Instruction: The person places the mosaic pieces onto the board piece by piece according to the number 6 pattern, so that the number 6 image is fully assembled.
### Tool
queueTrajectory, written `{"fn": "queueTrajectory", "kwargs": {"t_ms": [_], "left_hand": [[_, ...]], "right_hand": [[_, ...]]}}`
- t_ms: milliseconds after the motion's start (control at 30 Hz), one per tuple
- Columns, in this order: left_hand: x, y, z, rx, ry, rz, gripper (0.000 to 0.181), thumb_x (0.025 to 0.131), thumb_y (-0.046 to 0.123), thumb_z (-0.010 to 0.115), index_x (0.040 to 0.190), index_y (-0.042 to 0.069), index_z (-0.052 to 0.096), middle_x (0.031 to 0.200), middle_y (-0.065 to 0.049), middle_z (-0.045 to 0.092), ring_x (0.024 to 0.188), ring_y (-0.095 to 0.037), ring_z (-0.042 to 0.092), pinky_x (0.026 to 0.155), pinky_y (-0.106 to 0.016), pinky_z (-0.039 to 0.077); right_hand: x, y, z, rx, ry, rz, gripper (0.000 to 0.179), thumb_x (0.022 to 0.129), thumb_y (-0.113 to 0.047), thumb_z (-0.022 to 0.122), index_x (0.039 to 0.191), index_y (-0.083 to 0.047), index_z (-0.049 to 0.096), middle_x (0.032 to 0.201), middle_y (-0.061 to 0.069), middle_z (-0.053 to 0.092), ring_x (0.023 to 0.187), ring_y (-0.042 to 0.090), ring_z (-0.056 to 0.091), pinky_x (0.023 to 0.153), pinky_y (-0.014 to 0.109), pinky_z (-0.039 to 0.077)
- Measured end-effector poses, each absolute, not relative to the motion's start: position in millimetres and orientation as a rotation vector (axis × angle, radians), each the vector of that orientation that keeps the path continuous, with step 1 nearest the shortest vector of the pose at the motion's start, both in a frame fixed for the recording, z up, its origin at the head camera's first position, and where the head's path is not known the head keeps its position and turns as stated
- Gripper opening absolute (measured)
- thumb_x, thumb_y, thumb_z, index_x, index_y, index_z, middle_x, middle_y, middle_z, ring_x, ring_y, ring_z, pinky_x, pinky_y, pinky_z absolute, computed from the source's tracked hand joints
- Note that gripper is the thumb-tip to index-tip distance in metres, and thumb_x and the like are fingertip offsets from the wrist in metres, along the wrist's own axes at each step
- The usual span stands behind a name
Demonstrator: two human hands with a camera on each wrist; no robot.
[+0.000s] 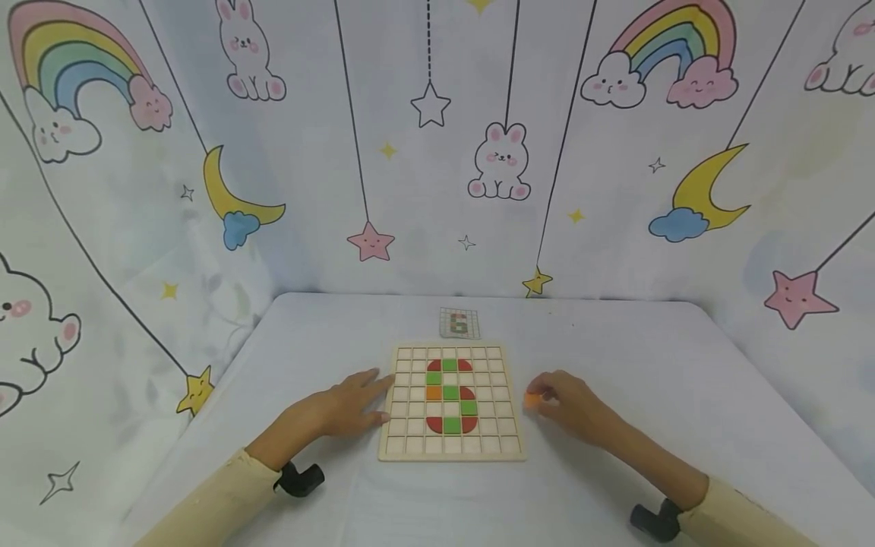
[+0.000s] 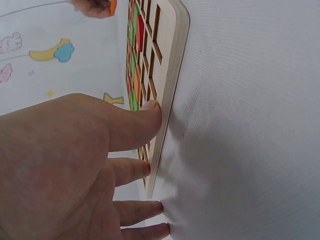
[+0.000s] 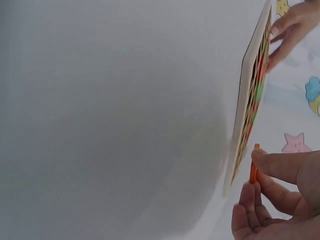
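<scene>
A wooden grid board [image 1: 405, 448] lies flat, with red, green and orange tiles set in some of its squares in an S-like or 6-like figure. My left hand [image 1: 349, 403] touches the board's left edge with straight fingers, thumb against the rim in the left wrist view. Just off the board's right edge, my right hand [image 1: 573, 403] pinches an orange tile [image 1: 532, 401] between thumb and fingers. The right wrist view shows this orange tile [image 3: 254, 165] held on edge. One orange tile [image 1: 434, 393] sits in the board left of a green one [image 1: 451, 393].
Behind the board lies a small pattern card [image 1: 459, 323] showing a similar coloured figure on a grid. White cloth covers the table [image 1: 328, 327]. A printed backdrop [image 1: 437, 190] with rabbits, stars and rainbows rises behind and at the sides.
</scene>
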State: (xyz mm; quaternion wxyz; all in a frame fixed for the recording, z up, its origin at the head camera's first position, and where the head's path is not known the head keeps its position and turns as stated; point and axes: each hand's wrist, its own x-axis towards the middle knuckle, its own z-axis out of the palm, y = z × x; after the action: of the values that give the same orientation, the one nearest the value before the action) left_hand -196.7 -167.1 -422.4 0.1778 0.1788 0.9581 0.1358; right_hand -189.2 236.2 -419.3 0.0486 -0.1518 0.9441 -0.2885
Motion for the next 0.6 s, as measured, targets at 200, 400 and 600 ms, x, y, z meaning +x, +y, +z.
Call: {"fn": "queueTrajectory", "kwargs": {"t_ms": [200, 400, 600], "left_hand": [[-196.7, -167.4, -422.8, 0.509, 2.711, 0.394, 0.073, 0.105, 0.044, 0.064, 0.167, 0.017, 0.034, 0.171, -0.022, 0.027, 0.157, -0.043, 0.029, 0.122, -0.066, 0.034], [-196.8, -166.9, -421.2, 0.502, 2.708, 0.391, 0.073, 0.105, 0.045, 0.064, 0.166, 0.018, 0.034, 0.171, -0.022, 0.028, 0.157, -0.043, 0.029, 0.122, -0.065, 0.034], [-196.5, -167.2, -419.9, 0.498, 2.7, 0.402, 0.073, 0.105, 0.044, 0.064, 0.166, 0.017, 0.034, 0.171, -0.022, 0.027, 0.158, -0.042, 0.029, 0.123, -0.064, 0.033]], "right_hand": [[-196.2, 193.3, -418.9, -0.386, 2.831, -0.916, 0.017, 0.094, -0.009, 0.076, 0.111, -0.014, 0.073, 0.109, 0.0, 0.067, 0.103, 0.017, 0.062, 0.09, 0.037, 0.059], [-202.6, 155.8, -419.8, -0.473, 2.799, -0.932, 0.018, 0.092, -0.009, 0.08, 0.109, -0.015, 0.075, 0.107, -0.003, 0.067, 0.101, 0.015, 0.062, 0.089, 0.036, 0.059], [-206.9, 128.0, -418.0, -0.641, 2.764, -0.922, 0.02, 0.092, -0.012, 0.083, 0.111, -0.01, 0.077, 0.101, -0.002, 0.066, 0.093, 0.015, 0.059, 0.084, 0.031, 0.056]]}}
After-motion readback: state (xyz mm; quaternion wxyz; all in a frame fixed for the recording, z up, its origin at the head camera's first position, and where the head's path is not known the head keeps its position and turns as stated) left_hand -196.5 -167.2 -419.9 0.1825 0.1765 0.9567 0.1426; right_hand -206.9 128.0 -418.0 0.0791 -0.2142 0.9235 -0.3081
